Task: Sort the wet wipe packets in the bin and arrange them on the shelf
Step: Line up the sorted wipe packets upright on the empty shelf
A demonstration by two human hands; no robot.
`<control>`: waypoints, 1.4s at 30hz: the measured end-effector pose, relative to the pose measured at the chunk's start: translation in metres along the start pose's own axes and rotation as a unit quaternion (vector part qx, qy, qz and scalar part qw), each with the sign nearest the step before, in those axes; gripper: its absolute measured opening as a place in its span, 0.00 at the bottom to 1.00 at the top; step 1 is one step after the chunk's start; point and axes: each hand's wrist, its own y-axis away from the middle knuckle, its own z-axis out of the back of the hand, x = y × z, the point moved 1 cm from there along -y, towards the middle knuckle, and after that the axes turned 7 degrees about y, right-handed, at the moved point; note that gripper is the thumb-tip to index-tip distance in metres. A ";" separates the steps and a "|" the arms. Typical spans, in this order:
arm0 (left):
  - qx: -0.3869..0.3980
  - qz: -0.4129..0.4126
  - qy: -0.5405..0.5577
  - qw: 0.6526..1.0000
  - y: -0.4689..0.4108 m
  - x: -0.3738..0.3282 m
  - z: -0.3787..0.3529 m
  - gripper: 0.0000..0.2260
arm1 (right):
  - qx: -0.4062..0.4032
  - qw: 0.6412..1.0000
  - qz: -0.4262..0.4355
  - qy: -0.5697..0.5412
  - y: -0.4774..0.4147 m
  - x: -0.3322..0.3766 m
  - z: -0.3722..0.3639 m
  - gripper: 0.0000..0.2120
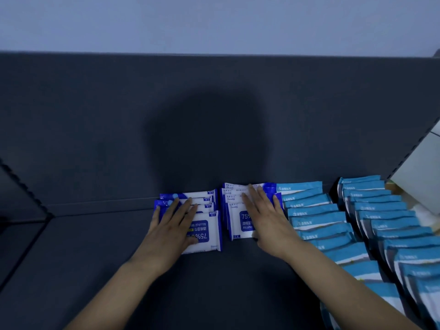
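Wet wipe packets, blue-and-white and marked 75% alcohol, pressed flat under both palms near the back edge of the shelf. Left hand laid on the left row, fingers straight and spread, tips toward the back edge. Right hand likewise flat and spread on the right row, fingers uncurled. Hands apart, one per row, with a narrow dark gap between the two rows. Print upside down on the left row's front packet, upright on the right row's.

Just right of the right hand, against that row: a long overlapped line of light-blue packets, running from the back edge toward the front right corner. Beyond it, a second light-blue line near the shelf's right edge.

Bare dark surface from the left row across to the left edge, and in front of the hands down to the front edge. Dark back panel upright behind, with a rounded shadow on it. Perforated upright at the left edge. Pale wall above. Something pale past the right side, unclear what.
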 end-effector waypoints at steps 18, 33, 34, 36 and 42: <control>-0.027 0.212 0.332 0.919 0.009 0.014 -0.004 0.65 | -0.046 0.995 -0.048 -0.071 0.010 0.015 -0.006 0.42; -0.082 0.187 0.451 0.869 0.007 0.009 0.001 0.56 | -0.030 0.993 -0.068 -0.089 0.009 0.019 -0.006 0.38; -0.094 0.186 0.459 0.864 0.006 0.009 0.001 0.56 | -0.029 0.993 -0.069 -0.091 0.009 0.019 -0.007 0.39; -0.114 0.183 0.471 0.855 0.003 0.008 -0.001 0.56 | -0.027 0.993 -0.070 -0.091 0.008 0.019 -0.007 0.39; -0.171 0.168 0.476 0.846 -0.002 0.009 -0.005 0.54 | -0.022 0.993 -0.073 -0.087 0.009 0.019 -0.007 0.39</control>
